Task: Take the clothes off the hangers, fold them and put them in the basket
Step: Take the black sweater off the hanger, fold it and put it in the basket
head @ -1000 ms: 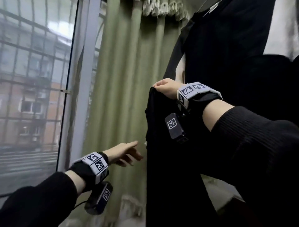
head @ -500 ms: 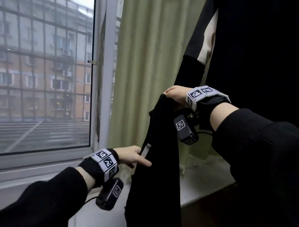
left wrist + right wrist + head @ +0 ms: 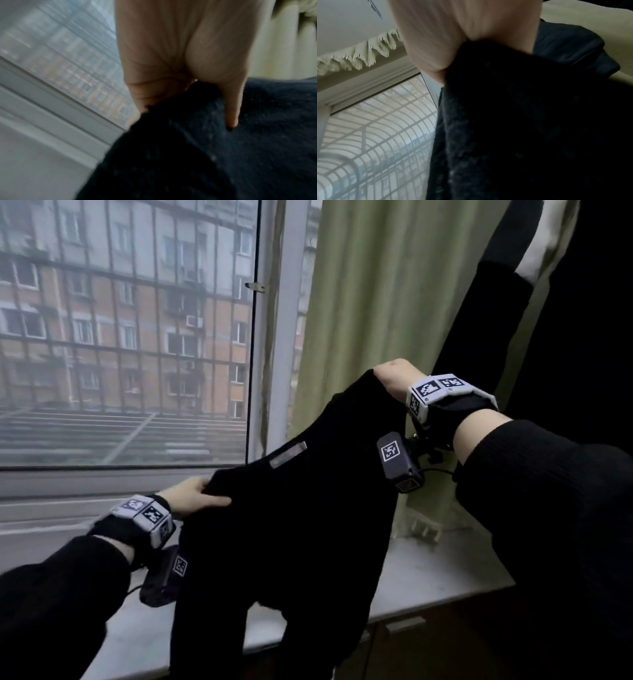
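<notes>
Across my head view from eight o'clock to one o'clock hangs the black knit garment (image 3: 291,529), stretched between both hands over the grey windowsill (image 3: 442,573); behind it at twelve o'clock stands the green curtain (image 3: 370,302), with another dark garment (image 3: 486,313) hanging at two o'clock; my right hand (image 3: 394,378) clutches the upper corner, fingers curled into cloth; my left hand (image 3: 191,498) grips the lower corner, thumb pressed on top; a pale label (image 3: 287,455) shows at the neckline.

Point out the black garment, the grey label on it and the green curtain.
black garment (image 3: 291,535): head view, middle of the hanging cloth.
label (image 3: 288,454): head view, centre of the grey strip near the top edge.
curtain (image 3: 376,313): head view, folds right of the window.
</notes>
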`<state>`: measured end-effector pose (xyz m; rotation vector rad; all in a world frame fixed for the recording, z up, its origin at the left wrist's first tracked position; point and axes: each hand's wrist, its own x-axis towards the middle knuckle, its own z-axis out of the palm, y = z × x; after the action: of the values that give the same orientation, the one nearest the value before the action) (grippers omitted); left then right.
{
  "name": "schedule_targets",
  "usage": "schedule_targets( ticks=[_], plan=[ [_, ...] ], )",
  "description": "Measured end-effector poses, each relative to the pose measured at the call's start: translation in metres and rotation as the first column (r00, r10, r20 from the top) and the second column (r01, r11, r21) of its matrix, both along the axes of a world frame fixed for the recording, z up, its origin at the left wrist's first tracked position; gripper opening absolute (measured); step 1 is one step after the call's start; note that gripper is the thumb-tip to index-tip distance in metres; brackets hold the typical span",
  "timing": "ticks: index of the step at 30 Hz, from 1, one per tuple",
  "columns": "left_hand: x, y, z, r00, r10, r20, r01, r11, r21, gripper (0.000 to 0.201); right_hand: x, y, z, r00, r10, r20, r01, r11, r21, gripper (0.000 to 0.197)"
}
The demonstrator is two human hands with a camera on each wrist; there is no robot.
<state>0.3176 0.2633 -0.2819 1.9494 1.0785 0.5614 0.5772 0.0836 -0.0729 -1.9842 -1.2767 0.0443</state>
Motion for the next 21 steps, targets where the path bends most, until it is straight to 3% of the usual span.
schedule_targets(
  ticks=[2,5,8,11,14,17,21],
  plan=[
    [-0.023,0.011,0.021,0.996,0.092,0.005,-0.092,0.995,0.042,0.013,0.002,0.004,-0.006,1.000,0.005,-0.014,-0.006,1.000,-0.029,0.036],
    [-0.054,0.018,0.052,0.967,0.235,0.097,-0.246,0.962,0.119,0.022,0.005,0.005,-0.020,0.998,0.065,0.019,-0.062,0.988,-0.144,0.057],
    [-0.080,0.026,0.071,0.919,0.333,0.211,-0.372,0.909,0.188,0.033,0.006,0.011,-0.035,0.981,0.149,0.123,-0.108,0.951,-0.289,0.049],
    [-0.093,0.029,0.080,0.917,0.341,0.209,-0.384,0.896,0.225,0.036,0.005,0.026,-0.048,0.983,0.172,0.058,-0.159,0.971,-0.180,0.029],
    [-0.086,0.021,0.089,0.923,0.337,0.185,-0.378,0.883,0.277,0.029,-0.005,0.045,-0.056,0.991,0.125,-0.052,-0.128,0.990,-0.065,0.023],
    [-0.068,0.012,0.098,0.914,0.318,0.252,-0.375,0.900,0.223,0.031,-0.022,0.063,-0.062,0.985,0.058,-0.164,-0.065,0.997,-0.033,0.026],
    [-0.041,-0.001,0.102,0.916,0.274,0.293,-0.321,0.939,0.125,0.027,-0.050,0.087,-0.075,0.969,0.095,-0.226,-0.115,0.991,-0.073,0.009]
  ],
)
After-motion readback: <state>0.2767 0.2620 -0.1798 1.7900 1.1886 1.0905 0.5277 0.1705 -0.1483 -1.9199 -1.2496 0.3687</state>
